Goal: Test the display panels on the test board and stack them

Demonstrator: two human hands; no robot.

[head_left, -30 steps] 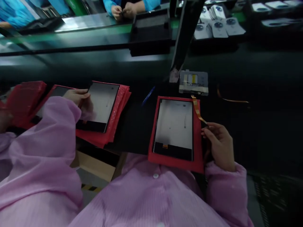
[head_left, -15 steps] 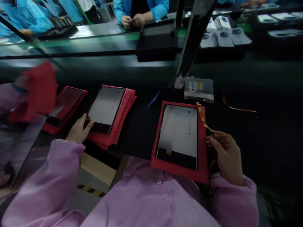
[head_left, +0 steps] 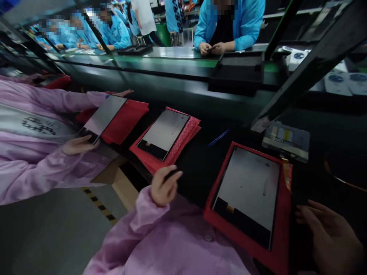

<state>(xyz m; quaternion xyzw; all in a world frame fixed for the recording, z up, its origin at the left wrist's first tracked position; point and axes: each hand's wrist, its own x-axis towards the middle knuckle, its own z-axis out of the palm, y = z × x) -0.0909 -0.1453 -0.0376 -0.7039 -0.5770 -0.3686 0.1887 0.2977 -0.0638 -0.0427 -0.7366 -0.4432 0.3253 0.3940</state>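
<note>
In front of me a flat display panel (head_left: 249,183) with a pale back and a dark lower strip lies on a red foam sleeve (head_left: 282,233). An orange flex cable (head_left: 286,173) hangs over its right edge, running from a small clear-and-grey box (head_left: 286,140). Just right of the panel is my right hand (head_left: 329,229), fingers stretched and apart from the cable. My left hand (head_left: 164,186), with fingers parted and nothing in them, hovers by the near corner of a second display panel (head_left: 164,133), which rests on stacked red sleeves (head_left: 183,141).
A blue pen (head_left: 218,138) lies between the panels. To the left, a co-worker in a pink sleeve holds another panel (head_left: 104,114) above a red sleeve (head_left: 126,120). A slanted metal post (head_left: 304,65) rises behind the box. Black trays (head_left: 239,70) stand on the far line.
My view has swung left. My left hand has come away from the second panel, and my right hand has let go of the flex cable. The co-worker's panel is now over the red sleeve.
</note>
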